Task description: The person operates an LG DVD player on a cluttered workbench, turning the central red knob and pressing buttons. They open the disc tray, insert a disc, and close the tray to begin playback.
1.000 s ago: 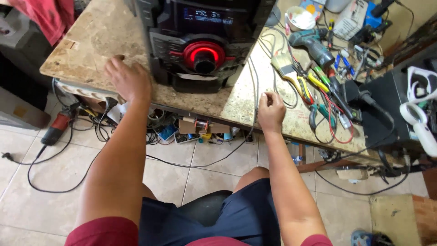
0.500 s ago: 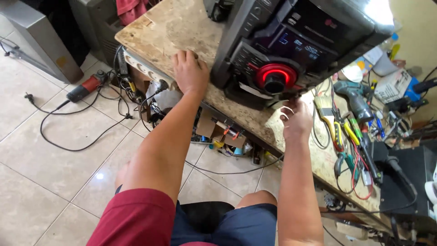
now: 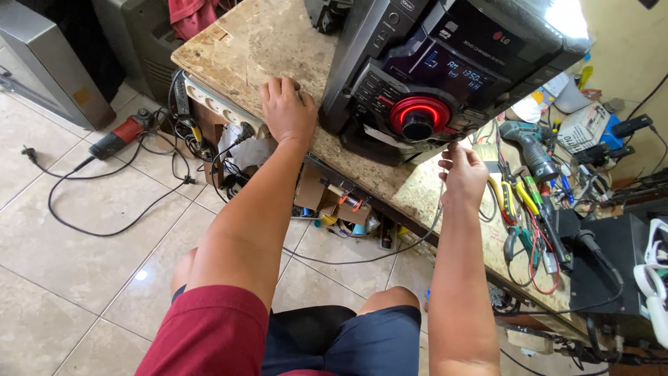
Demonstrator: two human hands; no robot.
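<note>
The black stereo unit (image 3: 445, 69) stands on the stone worktop (image 3: 264, 42) in the upper middle of the frame, and its front panel with the red glowing ring knob (image 3: 419, 116) faces down and toward the person, a little tilted to the lower right. Its long axis runs from the lower left to the upper right of the frame. The left hand (image 3: 285, 111) lies flat on the worktop just beside the left corner of the unit, with the fingers together and pressed on the stone. The right hand (image 3: 463, 174) is in front of the unit, right of the knob, and its fingers are pinched on a thin grey cable (image 3: 390, 256) that hangs down below the table edge. To the right of this hand lie pliers with yellow handles (image 3: 518, 198) and a green drill (image 3: 529, 146). In the left part, a white power strip (image 3: 219, 108) is fixed on the table edge, and an angle grinder (image 3: 118, 138) lies on the tiled floor (image 3: 76, 264).
</note>
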